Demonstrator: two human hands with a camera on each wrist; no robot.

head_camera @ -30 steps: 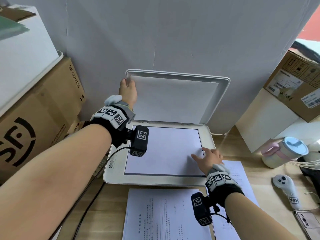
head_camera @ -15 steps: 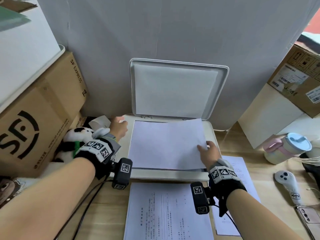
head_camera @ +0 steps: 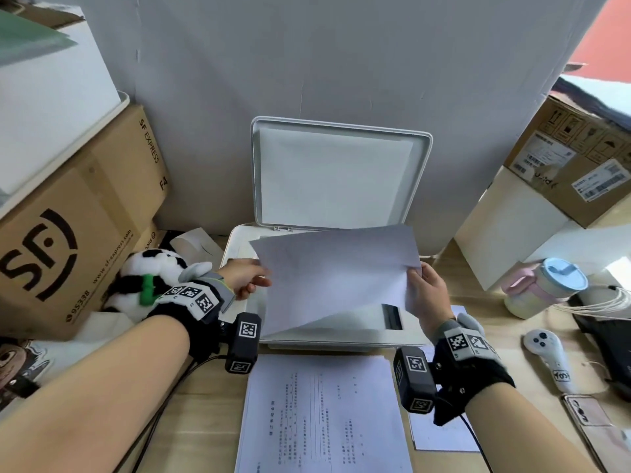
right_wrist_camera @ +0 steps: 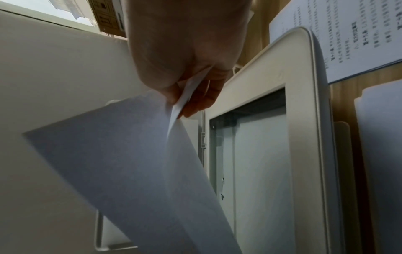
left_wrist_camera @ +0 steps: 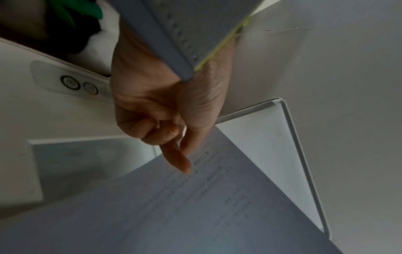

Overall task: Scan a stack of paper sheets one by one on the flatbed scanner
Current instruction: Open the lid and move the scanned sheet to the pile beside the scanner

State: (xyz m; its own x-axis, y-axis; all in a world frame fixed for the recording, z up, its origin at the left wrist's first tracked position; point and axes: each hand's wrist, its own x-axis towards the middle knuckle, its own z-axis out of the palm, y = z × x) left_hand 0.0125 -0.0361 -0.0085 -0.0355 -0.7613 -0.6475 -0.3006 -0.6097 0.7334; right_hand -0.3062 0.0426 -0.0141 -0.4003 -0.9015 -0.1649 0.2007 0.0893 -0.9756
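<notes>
The white flatbed scanner [head_camera: 246,244] stands at the back of the desk with its lid [head_camera: 338,175] upright against the wall. One sheet [head_camera: 334,274] hangs tilted in the air above the glass [head_camera: 392,316], blank side up and printed side down [left_wrist_camera: 195,206]. My left hand [head_camera: 261,279] pinches its left edge, with the index finger [left_wrist_camera: 176,159] under it. At the right edge, my right hand [head_camera: 415,278] pinches the sheet [right_wrist_camera: 130,154] between thumb and fingers [right_wrist_camera: 200,99]. A stack of printed sheets [head_camera: 324,414] lies in front of the scanner. More printed paper [head_camera: 440,435] lies to the right.
Cardboard boxes [head_camera: 68,233] and a panda plush [head_camera: 150,278] crowd the left. On the right are a labelled box [head_camera: 573,165], a cup with a blue lid [head_camera: 546,285], a white controller [head_camera: 549,356] and a phone [head_camera: 594,418]. The scanner's buttons [left_wrist_camera: 69,84] sit at its front left.
My left hand let go of the lid, which stays up, and came down to the sheet's left edge. The sheet went from flat on the glass to lifted between both hands.
</notes>
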